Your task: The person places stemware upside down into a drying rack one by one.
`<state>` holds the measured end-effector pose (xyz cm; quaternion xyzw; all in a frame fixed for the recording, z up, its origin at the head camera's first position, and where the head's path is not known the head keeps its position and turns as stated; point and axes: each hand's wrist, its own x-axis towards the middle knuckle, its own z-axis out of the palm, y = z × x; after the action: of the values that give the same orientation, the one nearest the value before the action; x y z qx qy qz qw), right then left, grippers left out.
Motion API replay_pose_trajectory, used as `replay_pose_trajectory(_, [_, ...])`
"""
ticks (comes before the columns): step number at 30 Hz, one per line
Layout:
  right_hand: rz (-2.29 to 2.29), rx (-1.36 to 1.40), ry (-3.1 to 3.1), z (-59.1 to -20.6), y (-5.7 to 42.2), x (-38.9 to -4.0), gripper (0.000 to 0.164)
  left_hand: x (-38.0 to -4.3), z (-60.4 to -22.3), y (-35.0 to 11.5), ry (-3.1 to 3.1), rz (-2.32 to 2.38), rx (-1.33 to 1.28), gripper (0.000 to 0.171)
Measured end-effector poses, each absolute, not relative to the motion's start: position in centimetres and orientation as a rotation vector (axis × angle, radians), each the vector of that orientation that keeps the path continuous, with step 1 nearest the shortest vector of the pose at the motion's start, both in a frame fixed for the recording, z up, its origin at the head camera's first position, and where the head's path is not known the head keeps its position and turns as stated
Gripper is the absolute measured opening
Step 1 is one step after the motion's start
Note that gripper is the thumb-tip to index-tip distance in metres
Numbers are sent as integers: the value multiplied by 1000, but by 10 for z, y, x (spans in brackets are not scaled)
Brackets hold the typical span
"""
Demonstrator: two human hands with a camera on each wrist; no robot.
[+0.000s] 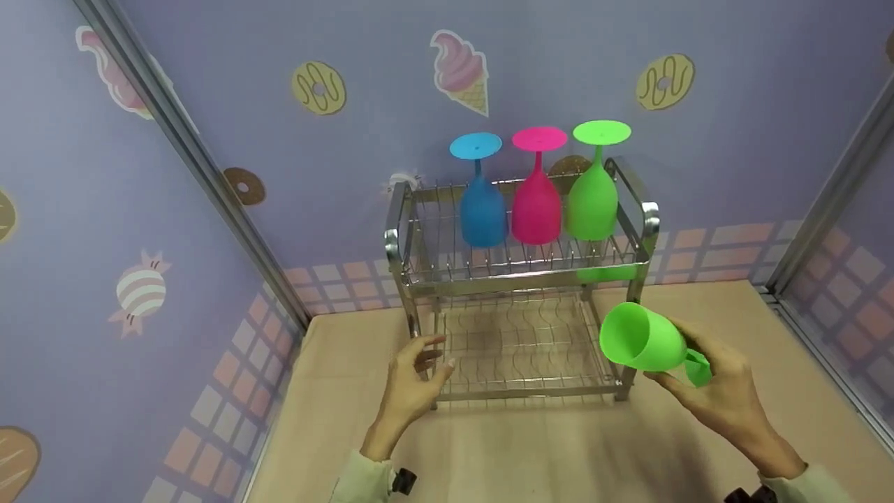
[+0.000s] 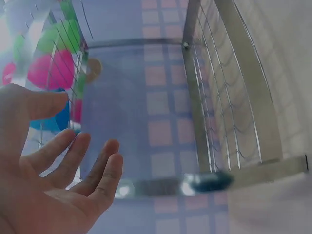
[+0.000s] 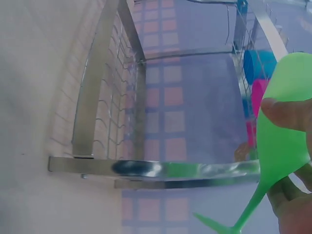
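My right hand (image 1: 726, 384) grips a green goblet (image 1: 646, 339) by its bowl, in front of the rack's right side. The goblet lies tipped, its mouth facing left and toward the camera; in the right wrist view my thumb (image 3: 287, 114) presses along the bowl and the stem slants down. My left hand (image 1: 412, 384) holds nothing, fingers loosely bent, beside the rack's front left leg. On the upper tier of the metal dish rack (image 1: 517, 283) a blue goblet (image 1: 482, 209), a pink goblet (image 1: 536, 209) and another green goblet (image 1: 592, 202) stand upside down in a row, feet up.
The rack's lower wire tier (image 1: 517, 342) holds nothing. A beige cloth-covered table (image 1: 517, 454) lies under the rack. Patterned walls close in behind and at both sides, with a metal post (image 1: 209, 181) in the left corner and another (image 1: 831, 209) at right.
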<state>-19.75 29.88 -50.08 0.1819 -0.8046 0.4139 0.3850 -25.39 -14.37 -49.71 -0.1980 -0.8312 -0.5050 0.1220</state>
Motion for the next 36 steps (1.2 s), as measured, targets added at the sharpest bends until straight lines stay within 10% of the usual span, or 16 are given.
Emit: replay_pose_trajectory(36, [551,707,-2171,-469,206,-181,105,-220,-467,-51,-2336,-1806,-1104,81])
